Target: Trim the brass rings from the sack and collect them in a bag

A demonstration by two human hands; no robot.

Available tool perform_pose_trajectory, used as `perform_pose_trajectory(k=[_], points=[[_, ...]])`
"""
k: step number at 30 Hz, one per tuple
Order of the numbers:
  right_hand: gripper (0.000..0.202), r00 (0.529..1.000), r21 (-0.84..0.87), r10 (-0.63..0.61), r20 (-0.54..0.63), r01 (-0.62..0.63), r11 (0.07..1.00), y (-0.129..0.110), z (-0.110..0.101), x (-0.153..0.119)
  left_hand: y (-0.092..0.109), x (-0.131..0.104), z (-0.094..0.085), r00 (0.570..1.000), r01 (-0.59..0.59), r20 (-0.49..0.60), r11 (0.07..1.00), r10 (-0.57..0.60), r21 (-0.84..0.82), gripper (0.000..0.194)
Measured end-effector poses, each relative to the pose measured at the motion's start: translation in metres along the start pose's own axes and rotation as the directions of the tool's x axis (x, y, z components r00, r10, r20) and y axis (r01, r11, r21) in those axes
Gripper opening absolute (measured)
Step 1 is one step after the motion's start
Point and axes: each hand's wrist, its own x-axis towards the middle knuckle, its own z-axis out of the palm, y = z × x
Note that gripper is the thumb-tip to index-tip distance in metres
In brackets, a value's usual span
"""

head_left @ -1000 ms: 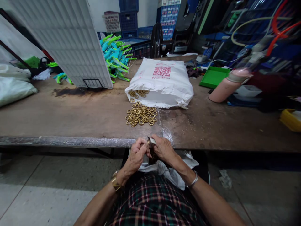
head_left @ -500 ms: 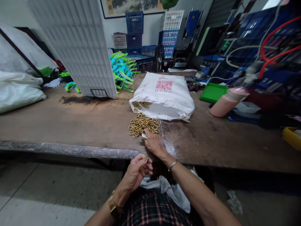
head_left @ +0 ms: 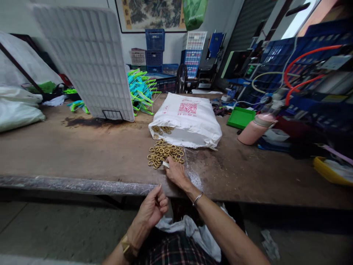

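A heap of brass-coloured metal rings (head_left: 162, 151) lies on the wooden table. My right hand (head_left: 176, 173) is at the heap's near edge, its fingers bent and closed around a small white piece (head_left: 166, 164) that points left. Whether the fingertips also pinch a ring is hidden. Below the table's front edge, my left hand (head_left: 154, 208) is curled with the thumb up; anything inside its fingers is too hidden to name. Behind the heap, a white woven sack (head_left: 190, 119) with red print lies on its side, its mouth facing me and more rings inside.
A tall white ribbed panel (head_left: 91, 62) stands on the table (head_left: 82, 154) at left, beside green and blue plastic clips (head_left: 142, 92). A green tray (head_left: 241, 117), a pink bottle (head_left: 256, 129) and a yellow basin (head_left: 331, 171) are on the right. Stacked crates (head_left: 154, 49) stand behind.
My left hand has moved a little left and its fingers have curled tighter. My right hand stays at the rings with the white piece. The camera view has tilted upward slightly.
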Motion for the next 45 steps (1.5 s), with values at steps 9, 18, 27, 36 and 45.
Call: perform_pose_trajectory(k=[9, 18, 27, 36, 45], points=[[0.016, 0.992, 0.277, -0.087, -0.088, 0.108, 0.955, 0.02, -0.007, -0.022, 0.013, 0.017, 0.009, 0.927, -0.306, -0.031, 0.798, 0.375, 0.519, 0.04], [0.014, 0.988, 0.626, -0.131, -0.079, 0.151, 0.765, 0.018, -0.019, -0.063, 0.003, 0.024, 0.012, 0.902, -0.367, 0.139, 0.558, 0.409, 0.744, 0.034], [0.035, 0.949, 0.891, 0.081, 0.304, -0.314, 0.327, 0.009, -0.012, -0.075, -0.007, 0.013, 0.016, 0.749, -0.528, 0.265, 0.304, 0.608, 0.793, 0.021], [0.027, 0.984, 0.867, 0.125, 0.129, -0.173, 0.468, 0.012, -0.013, -0.073, -0.013, 0.01, 0.009, 0.92, -0.342, 0.148, 0.56, 0.362, 0.755, 0.032], [0.024, 0.998, 0.736, 0.05, 0.029, -0.055, 0.675, 0.015, -0.018, -0.075, -0.015, 0.004, 0.007, 0.95, -0.305, 0.147, 0.714, 0.276, 0.631, 0.036]])
